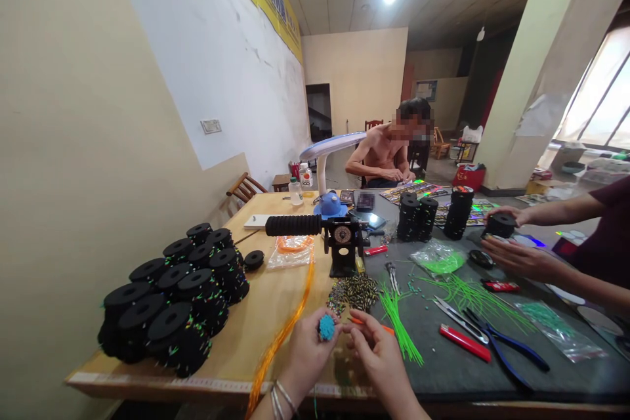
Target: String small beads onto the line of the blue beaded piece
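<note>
My left hand (pixel 308 349) pinches a small blue fuzzy ball (pixel 326 327) between thumb and fingers at the table's near edge. My right hand (pixel 377 349) is close beside it, fingers curled around a thin orange strand (pixel 355 321) near the ball. Just beyond both hands lies a heap of small dark speckled beads (pixel 354 292). A bundle of bright green strands (pixel 399 323) lies to the right of my right hand. A long orange cord (pixel 290 321) runs along the wooden table (pixel 260 325) toward my left wrist.
Stacked black foam spools (pixel 172 298) fill the left of the table. A black winder with a foam handle (pixel 339 239) stands at centre. Scissors (pixel 455 315), blue pliers (pixel 506 344) and a red lighter (pixel 465 343) lie on the right. A co-worker's hands (pixel 512 256) work at right; another person sits at the far end.
</note>
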{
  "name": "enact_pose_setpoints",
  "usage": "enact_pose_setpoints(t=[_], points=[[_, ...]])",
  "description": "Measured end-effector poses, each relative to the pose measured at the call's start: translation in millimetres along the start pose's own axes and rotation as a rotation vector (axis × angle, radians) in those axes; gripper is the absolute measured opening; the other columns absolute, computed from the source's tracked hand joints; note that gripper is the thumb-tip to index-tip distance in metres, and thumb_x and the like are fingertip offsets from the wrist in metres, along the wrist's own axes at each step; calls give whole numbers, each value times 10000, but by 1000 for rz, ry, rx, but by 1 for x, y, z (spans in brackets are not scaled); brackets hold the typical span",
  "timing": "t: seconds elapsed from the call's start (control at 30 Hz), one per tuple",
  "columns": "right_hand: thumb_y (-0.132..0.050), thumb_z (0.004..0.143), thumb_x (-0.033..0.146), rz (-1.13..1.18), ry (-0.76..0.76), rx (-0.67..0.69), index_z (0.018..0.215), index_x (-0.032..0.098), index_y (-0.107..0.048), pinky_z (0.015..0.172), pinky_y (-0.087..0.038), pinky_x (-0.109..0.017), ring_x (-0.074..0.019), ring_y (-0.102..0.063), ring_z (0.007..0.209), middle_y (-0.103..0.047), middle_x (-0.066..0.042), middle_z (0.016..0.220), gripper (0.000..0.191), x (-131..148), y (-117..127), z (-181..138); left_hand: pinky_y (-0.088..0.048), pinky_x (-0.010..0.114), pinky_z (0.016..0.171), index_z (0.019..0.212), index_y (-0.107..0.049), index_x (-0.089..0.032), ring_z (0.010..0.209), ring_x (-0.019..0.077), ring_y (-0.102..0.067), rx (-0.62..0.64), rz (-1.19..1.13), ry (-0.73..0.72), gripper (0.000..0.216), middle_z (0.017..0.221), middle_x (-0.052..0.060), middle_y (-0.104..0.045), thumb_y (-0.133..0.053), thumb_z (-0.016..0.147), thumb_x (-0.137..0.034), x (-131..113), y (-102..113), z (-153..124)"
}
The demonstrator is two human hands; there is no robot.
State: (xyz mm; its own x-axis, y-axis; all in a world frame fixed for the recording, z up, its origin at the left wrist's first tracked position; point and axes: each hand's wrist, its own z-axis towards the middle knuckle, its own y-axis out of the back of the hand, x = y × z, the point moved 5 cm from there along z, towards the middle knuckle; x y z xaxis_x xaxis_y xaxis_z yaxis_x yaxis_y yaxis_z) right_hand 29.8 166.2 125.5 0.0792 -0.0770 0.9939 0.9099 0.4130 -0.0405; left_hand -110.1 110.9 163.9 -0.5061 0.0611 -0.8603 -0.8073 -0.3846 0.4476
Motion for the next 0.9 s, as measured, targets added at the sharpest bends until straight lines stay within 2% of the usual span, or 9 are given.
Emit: enact_pose_setpoints(t=[0.27, 0.43, 0.57, 0.67, 0.83, 0.9], points=[[-641, 747, 620, -11, 5, -7, 1095, 153, -671, 619, -566, -353, -278, -710, 737, -760, -154, 906, 583, 1, -2, -1, -438, 248, 591, 768, -644, -173, 629, 175, -598, 1, 5, -1, 181, 673, 15, -665, -619, 816, -346, 0, -1, -1], [-592, 796, 582, -109, 31, 5, 1136, 156, -651, 687, -561, -356, -287, -713, 829, -759, -138, 932, 548, 10, 4, 1, -431, 248, 584, 749, -643, -176, 619, 173, -584, -5, -3, 3, 218, 654, 11, -651, -622, 808, -385, 0, 0, 0], [-549, 841, 418, -438, 173, -76, 963, 213, -713, 729, -532, -348, -262, -696, 814, -756, -97, 907, 289, 36, 30, 8, -432, 249, 591, 747, -644, -173, 615, 164, -561, 4, -12, -1, 232, 654, 6, -632, -605, 818, -391, 0, 5, 0], [-520, 844, 305, -738, 288, -107, 863, 235, -719, 709, -498, -340, -253, -660, 801, -740, -81, 853, 212, 51, 45, 12, -443, 253, 610, 753, -640, -171, 632, 165, -567, -2, -5, 6, 215, 673, 10, -640, -602, 817, -372, 1, 9, -1], [-526, 852, 171, -1054, 369, 22, 832, 232, -692, 734, -454, -309, -235, -604, 863, -718, -49, 856, 178, 55, 37, 8, -457, 250, 605, 748, -646, -169, 637, 172, -590, -23, -31, 7, 205, 679, 20, -658, -612, 797, -365, 1, 11, -2], [-522, 866, 154, -1105, 379, 11, 842, 229, -688, 740, -444, -295, -224, -594, 868, -714, -43, 868, 184, 59, 37, 5, -455, 247, 589, 737, -645, -171, 615, 169, -579, -25, -32, 3, 216, 659, 15, -647, -616, 794, -378, 2, 11, -2]])
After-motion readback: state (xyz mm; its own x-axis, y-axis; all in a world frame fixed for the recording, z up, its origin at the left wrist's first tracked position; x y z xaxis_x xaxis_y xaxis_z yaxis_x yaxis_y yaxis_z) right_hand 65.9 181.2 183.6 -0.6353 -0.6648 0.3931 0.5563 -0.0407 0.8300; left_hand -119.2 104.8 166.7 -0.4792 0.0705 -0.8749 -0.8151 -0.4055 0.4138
